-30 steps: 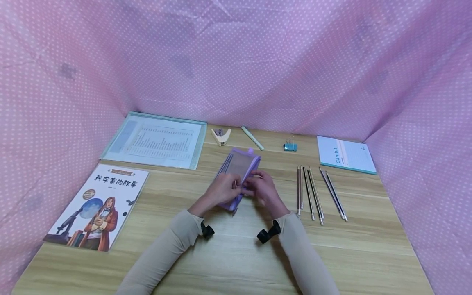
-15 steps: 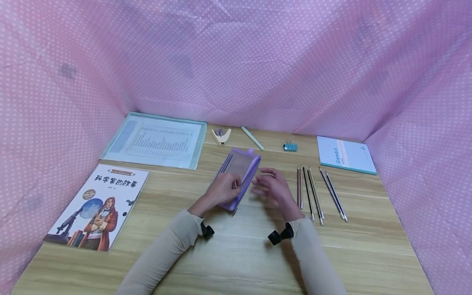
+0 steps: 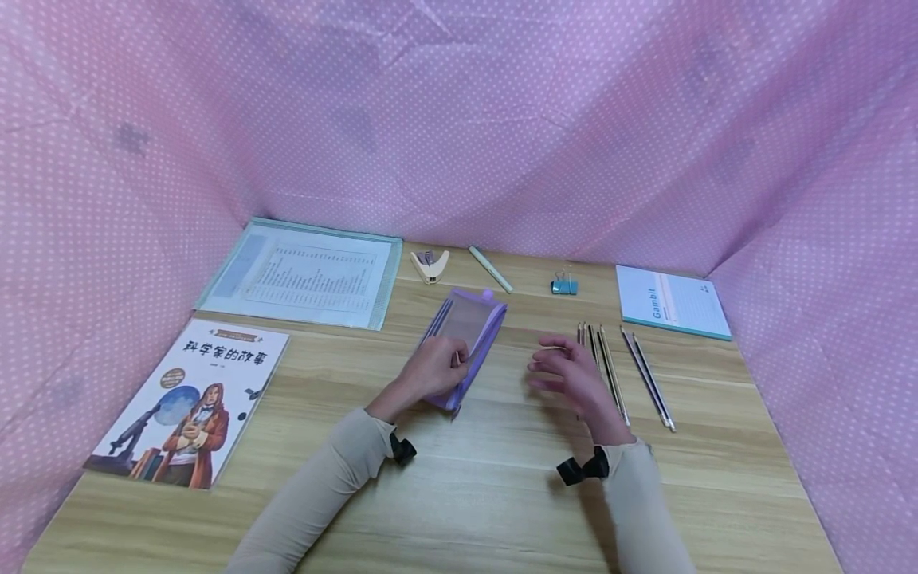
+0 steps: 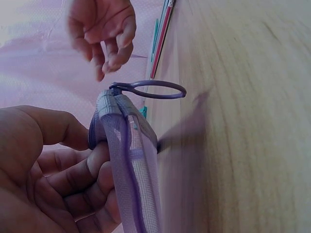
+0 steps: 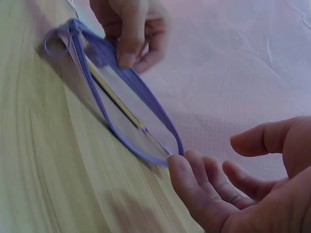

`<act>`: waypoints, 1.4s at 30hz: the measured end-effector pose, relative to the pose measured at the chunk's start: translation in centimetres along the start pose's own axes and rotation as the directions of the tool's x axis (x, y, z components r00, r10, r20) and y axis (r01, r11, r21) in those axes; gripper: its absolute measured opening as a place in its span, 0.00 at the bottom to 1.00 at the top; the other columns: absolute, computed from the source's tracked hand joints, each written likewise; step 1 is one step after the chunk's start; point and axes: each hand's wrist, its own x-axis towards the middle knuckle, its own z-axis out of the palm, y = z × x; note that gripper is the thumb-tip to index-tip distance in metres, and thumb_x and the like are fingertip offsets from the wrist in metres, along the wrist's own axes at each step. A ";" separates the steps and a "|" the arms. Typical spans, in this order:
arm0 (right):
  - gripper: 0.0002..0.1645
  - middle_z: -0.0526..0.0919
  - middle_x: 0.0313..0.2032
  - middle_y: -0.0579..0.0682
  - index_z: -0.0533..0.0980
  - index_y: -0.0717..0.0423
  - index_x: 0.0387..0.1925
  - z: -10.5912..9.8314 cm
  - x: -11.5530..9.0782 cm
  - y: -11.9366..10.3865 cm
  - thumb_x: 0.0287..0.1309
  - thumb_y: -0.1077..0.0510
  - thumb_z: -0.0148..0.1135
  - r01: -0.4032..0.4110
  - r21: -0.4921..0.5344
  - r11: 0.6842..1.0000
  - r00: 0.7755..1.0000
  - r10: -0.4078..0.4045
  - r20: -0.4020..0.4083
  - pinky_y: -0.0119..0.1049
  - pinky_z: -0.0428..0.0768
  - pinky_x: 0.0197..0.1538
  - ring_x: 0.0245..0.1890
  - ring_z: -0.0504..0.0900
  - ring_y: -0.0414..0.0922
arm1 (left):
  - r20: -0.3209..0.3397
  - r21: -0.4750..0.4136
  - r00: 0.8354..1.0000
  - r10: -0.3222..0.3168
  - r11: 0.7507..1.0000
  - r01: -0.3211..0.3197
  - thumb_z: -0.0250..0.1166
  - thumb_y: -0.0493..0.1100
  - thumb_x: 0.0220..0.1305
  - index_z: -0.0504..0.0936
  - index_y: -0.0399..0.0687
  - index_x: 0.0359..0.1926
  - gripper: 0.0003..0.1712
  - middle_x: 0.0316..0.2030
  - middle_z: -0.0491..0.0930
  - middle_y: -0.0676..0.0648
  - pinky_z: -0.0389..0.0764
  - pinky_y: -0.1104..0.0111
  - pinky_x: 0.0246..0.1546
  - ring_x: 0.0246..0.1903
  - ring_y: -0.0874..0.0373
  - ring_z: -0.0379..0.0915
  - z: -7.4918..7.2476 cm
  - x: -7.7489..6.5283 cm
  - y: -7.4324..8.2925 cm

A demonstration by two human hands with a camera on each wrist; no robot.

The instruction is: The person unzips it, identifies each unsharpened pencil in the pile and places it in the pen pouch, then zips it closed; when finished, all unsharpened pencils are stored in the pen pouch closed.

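Note:
A purple mesh zip pencil case (image 3: 469,312) lies slanted in the middle of the table. My left hand (image 3: 435,368) pinches its upper edge between thumb and fingers. Through the mesh, several pencils (image 3: 440,317) show along its left side. The right wrist view looks into the unzipped mouth, where a yellow-and-dark pencil (image 5: 116,101) lies. At the zip's end, a ring-shaped purple pull (image 4: 158,90) sticks out. To the right of the case, my right hand (image 3: 574,379) hovers with fingers loosely bent and nothing in it, partly covering the nearest loose pencils (image 3: 612,371).
Two more pencils (image 3: 649,379) lie farther right. Along the back are a stapler (image 3: 431,267), a pale green pen (image 3: 492,269), a teal binder clip (image 3: 564,285) and a notebook (image 3: 674,301). On the left lie a document folder (image 3: 304,275) and a book (image 3: 190,402).
My right hand has let go of the pencil case's edge and moved right, toward the loose pencils. The left hand keeps its hold, and the case has stayed put.

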 end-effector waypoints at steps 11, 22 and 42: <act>0.22 0.85 0.36 0.36 0.62 0.64 0.63 -5.0 -1.5 0.2 0.72 0.63 0.51 0.003 -0.033 0.999 0.996 -0.005 -0.085 0.39 0.88 0.47 0.40 0.86 0.35 | 0.003 -0.004 1.000 -0.004 1.000 0.004 0.65 0.33 0.55 0.83 0.42 0.27 0.02 0.21 0.82 0.48 0.72 0.77 0.18 0.19 0.64 0.72 0.1 0.0 -0.1; 0.13 0.85 0.34 0.38 0.66 0.57 0.55 -8.9 -2.3 1.0 0.71 0.63 0.53 0.005 0.013 1.000 0.992 -0.003 -0.126 0.37 0.88 0.44 0.39 0.85 0.36 | 0.005 -0.011 1.000 -0.010 1.000 0.010 0.65 0.34 0.56 0.82 0.42 0.26 0.03 0.22 0.83 0.47 0.73 0.77 0.18 0.19 0.63 0.73 0.0 -0.1 -0.1; 0.15 0.86 0.31 0.38 0.64 0.57 0.55 -12.6 -2.2 1.5 0.70 0.64 0.53 -0.065 0.053 0.996 0.984 0.073 -0.162 0.33 0.88 0.42 0.35 0.87 0.34 | 0.008 -0.009 1.000 -0.017 1.000 0.017 0.65 0.34 0.56 0.83 0.42 0.27 0.03 0.25 0.85 0.46 0.76 0.77 0.20 0.21 0.62 0.76 0.1 0.0 -0.1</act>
